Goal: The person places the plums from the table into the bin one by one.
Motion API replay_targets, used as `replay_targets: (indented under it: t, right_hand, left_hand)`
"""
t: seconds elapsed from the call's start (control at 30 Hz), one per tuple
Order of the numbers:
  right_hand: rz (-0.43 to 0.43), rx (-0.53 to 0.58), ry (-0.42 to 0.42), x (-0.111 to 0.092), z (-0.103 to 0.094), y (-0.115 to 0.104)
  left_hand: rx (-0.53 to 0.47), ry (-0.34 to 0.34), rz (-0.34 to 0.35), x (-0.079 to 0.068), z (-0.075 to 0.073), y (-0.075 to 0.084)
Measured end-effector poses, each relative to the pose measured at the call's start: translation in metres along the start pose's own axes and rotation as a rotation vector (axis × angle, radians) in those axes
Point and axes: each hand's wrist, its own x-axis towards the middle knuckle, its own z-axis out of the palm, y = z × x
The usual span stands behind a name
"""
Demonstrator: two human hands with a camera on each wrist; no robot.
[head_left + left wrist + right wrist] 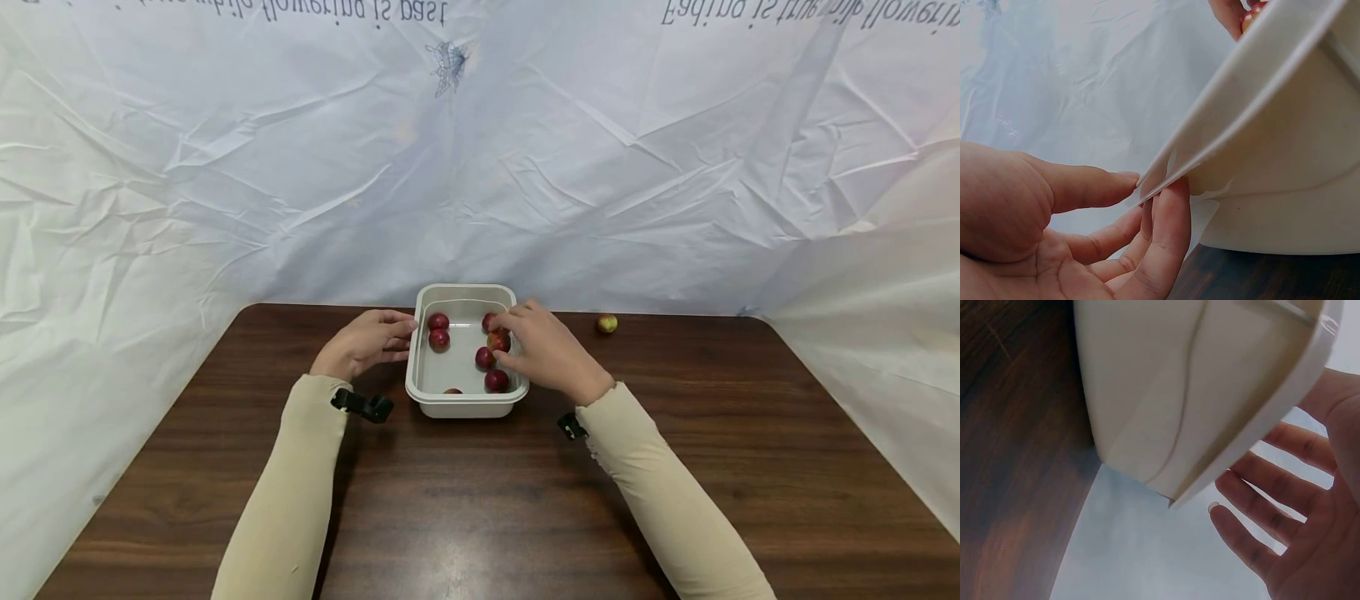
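Observation:
A light plastic container (467,407) stands on the table with several small red apples (438,340) inside. My left hand (369,342) holds its left rim; the left wrist view shows the thumb on top of the rim and fingers (1169,237) beneath. Over the right side reaches my right hand (546,350), thumb and fingers around a red-and-yellow apple (498,341). Part of that apple (1249,19) shows above the rim in the left wrist view. In the right wrist view the container's wall hides the fruit and the fingertips.
One more red-and-yellow apple (606,323) lies near the table's back edge, right of the container. The dark wooden table (450,508) meets a wrinkled white sheet (465,183) behind. Black wrist bands (363,405) sit on both sleeves.

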Motion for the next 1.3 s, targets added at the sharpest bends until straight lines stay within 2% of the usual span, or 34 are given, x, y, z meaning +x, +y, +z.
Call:
replay_targets:
  t: [0.23, 0.63, 1.07, 1.3]
  right_hand:
    - [-0.002, -0.015, 0.002, 0.0005, 0.0047, -0.0009]
    - [0.023, -0.038, -0.040, 0.0003, 0.0095, -0.0033]
    - [0.056, -0.001, -0.050, -0.0013, 0.0069, -0.0006]
    - [0.068, 0.007, -0.020, -0.0002, 0.0011, 0.0041]
  left_hand:
    - [-0.004, -0.001, -0.001, -0.0014, 0.0002, 0.0002]
    - [-0.004, 0.001, 0.007, -0.0014, 0.0000, -0.0011]
    - [-0.007, -0.003, 0.006, -0.0017, 0.0011, -0.0018]
    - [-0.008, -0.008, 0.008, 0.0006, -0.0010, -0.0012]
